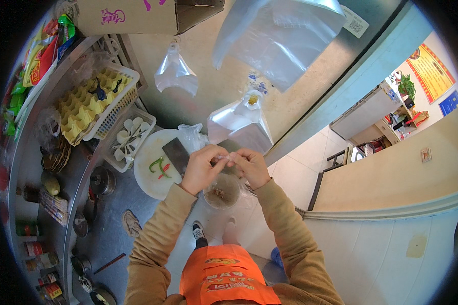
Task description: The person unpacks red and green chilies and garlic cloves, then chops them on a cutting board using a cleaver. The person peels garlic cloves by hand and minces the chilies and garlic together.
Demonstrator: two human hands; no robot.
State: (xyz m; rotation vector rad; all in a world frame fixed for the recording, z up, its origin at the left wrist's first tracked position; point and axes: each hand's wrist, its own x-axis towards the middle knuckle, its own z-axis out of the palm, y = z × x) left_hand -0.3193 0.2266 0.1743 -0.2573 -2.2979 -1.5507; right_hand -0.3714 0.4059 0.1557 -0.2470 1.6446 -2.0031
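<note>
My left hand (204, 165) and my right hand (253, 166) meet in front of me, fingertips pinched together on a small pale piece (229, 159). It is too small and covered for me to tell its kind. Below them, a round bin lined with clear plastic (207, 202) has small scraps at its bottom. Left of my hands lies a round white cutting board (143, 179), with green chili peppers (154, 163) and red chili pieces (164, 171) on it. A dark cleaver blade (175, 155) rests at the board's right side, close to my left hand.
Left of the board stand a white basket of spoons (128, 140) and a basket with yellow egg trays (84, 107). A lidded pot (103, 180) and a cloth (131, 223) sit on the metal counter. Clear plastic bags (239, 124) hang ahead; a doorway opens to the right.
</note>
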